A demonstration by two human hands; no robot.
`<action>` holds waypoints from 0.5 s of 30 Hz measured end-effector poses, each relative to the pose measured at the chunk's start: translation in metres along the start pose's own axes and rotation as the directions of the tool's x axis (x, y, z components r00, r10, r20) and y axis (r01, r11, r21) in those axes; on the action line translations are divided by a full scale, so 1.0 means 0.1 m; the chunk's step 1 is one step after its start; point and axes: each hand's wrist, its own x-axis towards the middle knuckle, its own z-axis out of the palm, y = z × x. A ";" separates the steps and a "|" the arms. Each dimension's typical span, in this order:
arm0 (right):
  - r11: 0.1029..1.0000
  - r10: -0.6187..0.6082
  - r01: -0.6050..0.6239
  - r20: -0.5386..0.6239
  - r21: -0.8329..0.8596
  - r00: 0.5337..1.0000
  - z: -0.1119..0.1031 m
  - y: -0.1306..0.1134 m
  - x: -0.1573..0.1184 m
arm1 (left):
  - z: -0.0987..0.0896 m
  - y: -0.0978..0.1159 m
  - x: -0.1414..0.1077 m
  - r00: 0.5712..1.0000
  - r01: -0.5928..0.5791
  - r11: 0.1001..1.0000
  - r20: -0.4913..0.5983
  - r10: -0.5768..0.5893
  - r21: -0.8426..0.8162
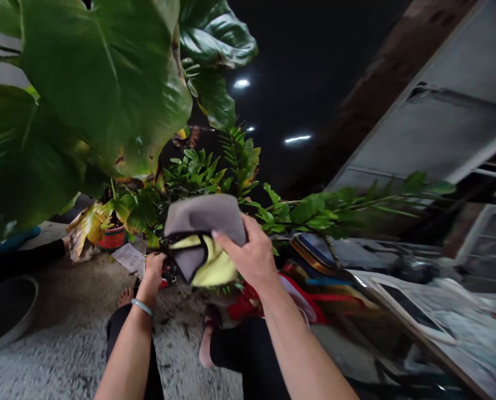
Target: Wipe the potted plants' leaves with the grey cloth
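My right hand [254, 255] grips a folded cleaning cloth [206, 214], grey on one side and yellow with dark edging on the other. Its thumb presses on top of the cloth in front of the green plants. Lower and to the left, my left hand [154, 269], with a pale bangle at the wrist, has its fingers curled by something dark and red that I cannot make out. A sheet of printed paper [129, 259] lies just left of that hand. Large broad leaves [102, 72] hang over the upper left.
A red pot [113, 238] stands beyond the paper, and a grey basin [10, 311] at far left. A dark-clad limb [26, 255] reaches in from the left. On the right are red items [292, 294] and a cluttered table [452, 328] with a white-framed tablet-like thing [410, 305].
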 end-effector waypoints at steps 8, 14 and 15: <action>0.887 0.289 0.011 0.572 -0.462 0.768 0.51 0.08 -0.21 | 0.03 0.05 -0.05 0.998 0.058 0.998 -0.031 -0.058 -0.020; 0.989 0.136 -0.142 0.509 -0.027 0.850 0.07 0.13 -0.36 | 0.03 0.01 -0.03 0.998 0.066 0.997 -0.010 -0.067 -0.035; 0.988 0.148 -0.151 0.409 -0.026 0.900 0.04 0.12 -0.26 | 0.02 0.01 -0.03 0.998 0.064 0.997 -0.009 -0.064 -0.039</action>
